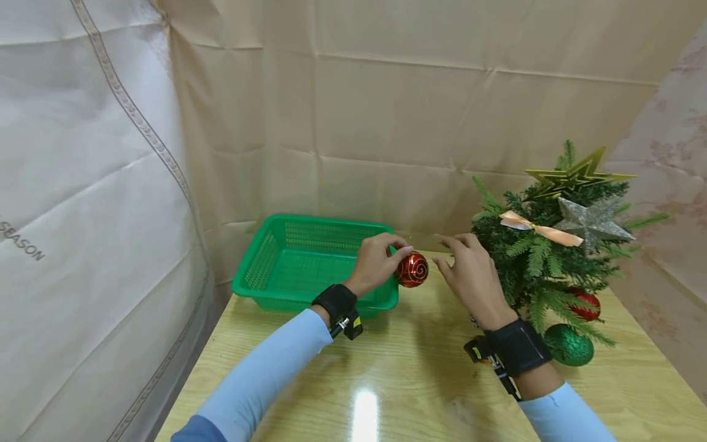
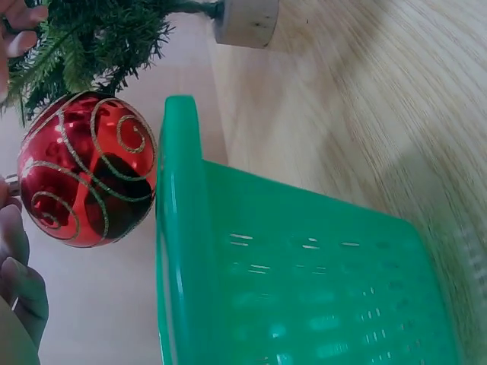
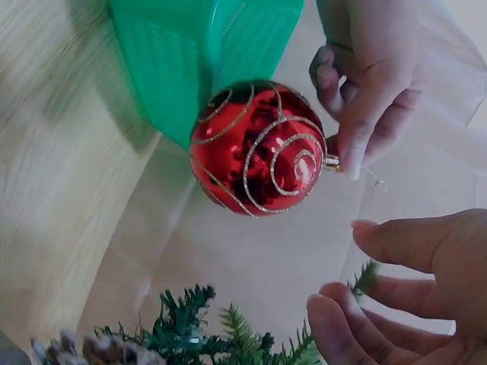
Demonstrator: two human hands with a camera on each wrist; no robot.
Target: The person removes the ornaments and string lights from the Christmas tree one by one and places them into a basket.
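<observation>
Bauble (image 1: 412, 269) hangs from the left hand (image 1: 375, 261), thumb and fingertips pinching its cap. Right hand (image 1: 473, 276) hovers near, thumb and fingers apart.

- Creased beige cloth (image 1: 397, 110) at 12 o'clock
- White cloth (image 1: 83, 202) with patterned band (image 1: 129, 103) at 9 o'clock
- Floral cloth (image 1: 676, 172) at 3 o'clock
- Wood-grained table (image 1: 409, 362) at 6 o'clock, bright glare (image 1: 364, 417) on it

Cloth-screened work corner, creased beige sheet (image 1: 386, 110), white sheet (image 1: 83, 153), floral sheet (image 1: 671, 190), wood-grain table (image 1: 409, 374)
</observation>
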